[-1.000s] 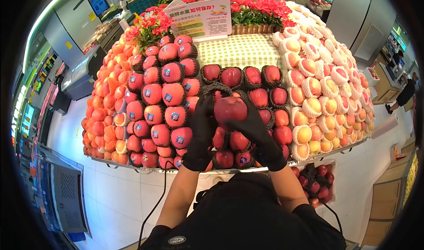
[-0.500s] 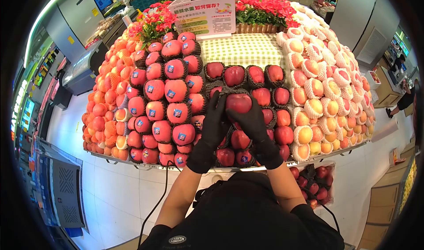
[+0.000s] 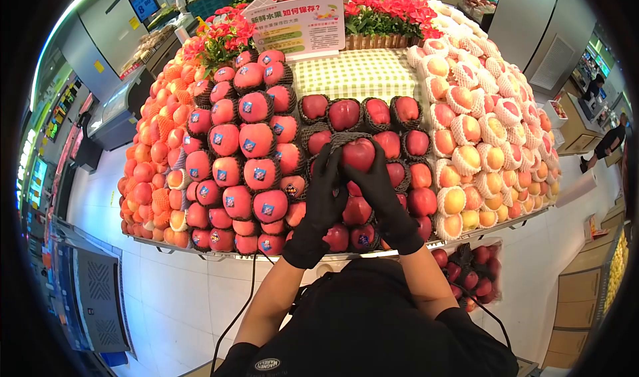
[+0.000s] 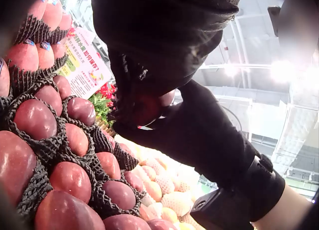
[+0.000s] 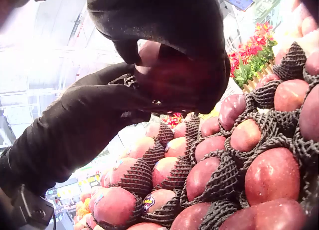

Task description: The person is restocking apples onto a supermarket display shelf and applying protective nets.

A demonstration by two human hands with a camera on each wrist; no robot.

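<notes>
Both hands wear black gloves and come together over the dark red apples in the middle of the display. Between them is a dark red apple [image 3: 359, 155], and a black foam net [image 3: 345, 138] shows along its far upper side. My right hand [image 3: 381, 200] grips the apple from the right, its thumb across the near side. From the left, my left hand [image 3: 323, 194] holds the net against the apple. A bit of netting [image 5: 130, 80] shows by the left hand in the right wrist view. Gloved fingers hide much of the apple in both wrist views.
Stickered apples [image 3: 256, 141] in black nets rise to the left, peach-coloured fruit [image 3: 471, 129] in white nets to the right. Behind are a checkered cloth [image 3: 359, 74], a sign [image 3: 299, 25] and red flowers [image 3: 393, 14]. A bag of apples [image 3: 471, 274] lies on the floor.
The apple has moved away from the head camera, toward the display's upper rows. The net, earlier a loop beyond the apple, now lies along its far side. Both hands have moved with it.
</notes>
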